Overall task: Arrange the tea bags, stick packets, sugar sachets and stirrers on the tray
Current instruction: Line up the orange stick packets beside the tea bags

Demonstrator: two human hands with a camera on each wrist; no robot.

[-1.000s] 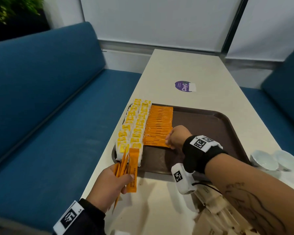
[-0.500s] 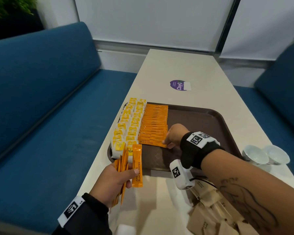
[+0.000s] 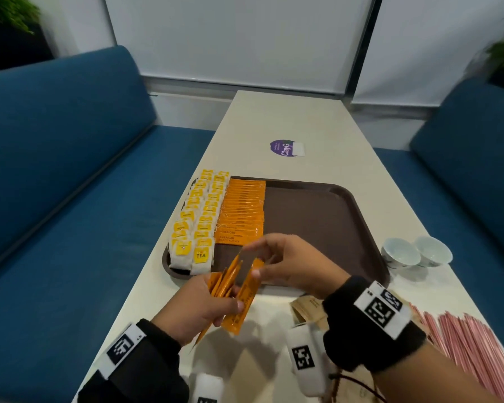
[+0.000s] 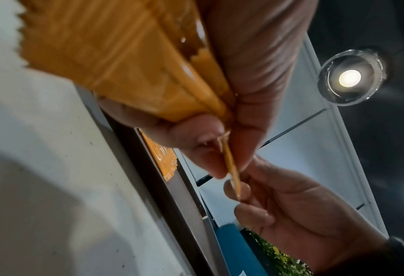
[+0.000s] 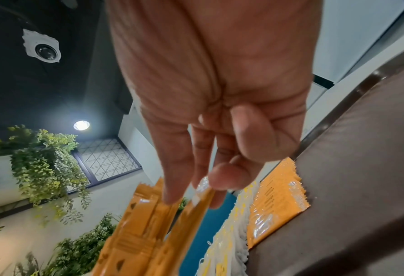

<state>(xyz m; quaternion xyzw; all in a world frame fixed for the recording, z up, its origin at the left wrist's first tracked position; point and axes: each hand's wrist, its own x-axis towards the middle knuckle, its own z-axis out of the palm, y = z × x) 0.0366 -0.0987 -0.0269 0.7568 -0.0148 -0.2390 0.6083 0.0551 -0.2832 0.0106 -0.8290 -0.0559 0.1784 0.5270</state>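
Observation:
A brown tray (image 3: 326, 228) lies on the white table, with two rows of yellow-tagged tea bags (image 3: 200, 225) along its left side and a row of orange stick packets (image 3: 242, 213) beside them. Just in front of the tray, my left hand (image 3: 198, 308) grips a fan of several orange stick packets (image 3: 230, 282). My right hand (image 3: 285, 263) pinches the top end of the rightmost packet (image 3: 249, 292) in that fan. The right wrist view shows thumb and fingers closed on that packet's end (image 5: 203, 192). In the left wrist view the bunch (image 4: 130, 61) fills the palm.
Two small white cups (image 3: 416, 253) stand right of the tray. Brown paper sachets (image 3: 309, 309) and pink stirrers (image 3: 472, 347) lie on the table near my right forearm. A purple sticker (image 3: 284, 148) is farther up the table. Blue benches flank both sides.
My right hand has left the row of packets on the tray and come back to the bunch in my left hand, taking hold of one packet. The left hand has lifted slightly.

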